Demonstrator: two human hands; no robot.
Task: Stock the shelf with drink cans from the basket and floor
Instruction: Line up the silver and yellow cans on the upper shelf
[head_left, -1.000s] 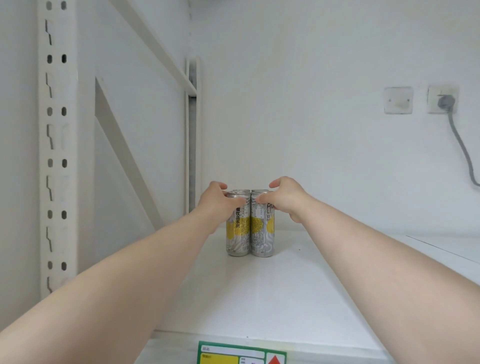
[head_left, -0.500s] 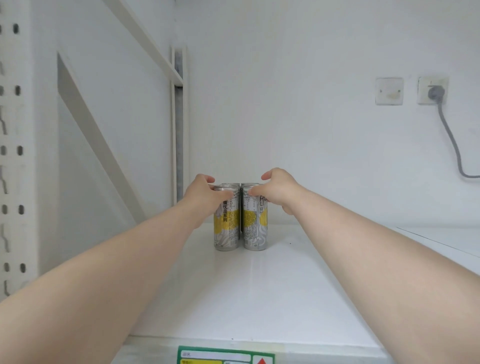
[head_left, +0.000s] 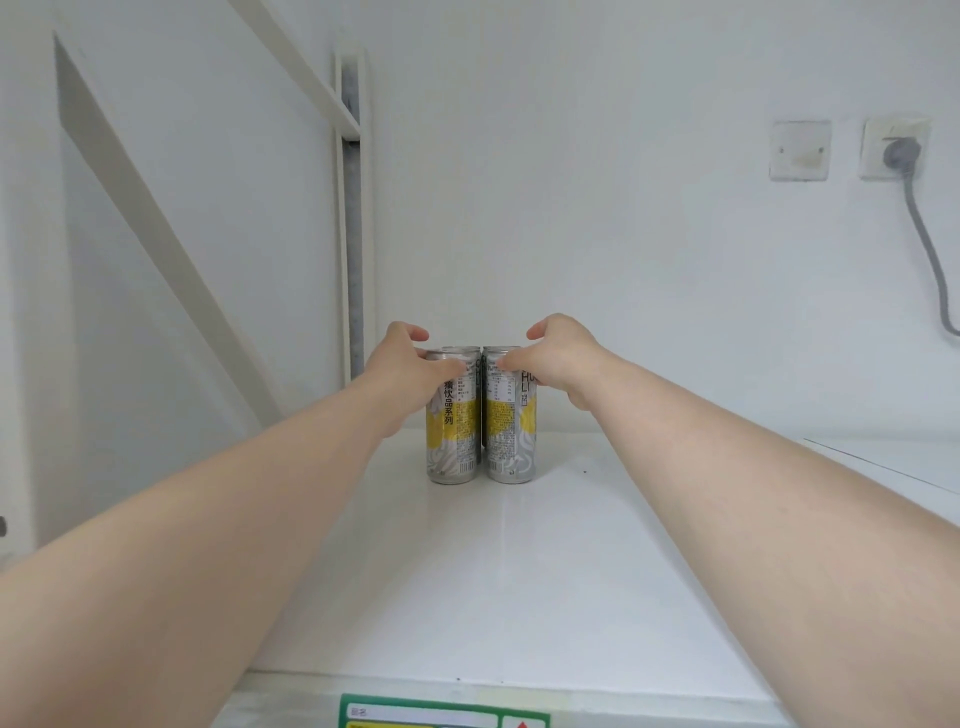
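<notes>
head view: clasps left silver-yellow metal drink can (head_left: 454, 441) in left hand (head_left: 410, 364), adjoining right can (head_left: 509, 441) in right hand (head_left: 558, 356).

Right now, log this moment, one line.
left hand holds left can; right hand holds right can; cans upright, side by side, on shelf

Bright, even, soft light; faint shadows; sharp centre, wide-angle bending at edges.

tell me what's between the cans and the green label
Nothing: bare white shelf runs from the cans to the green label, seen in the head view.
</notes>
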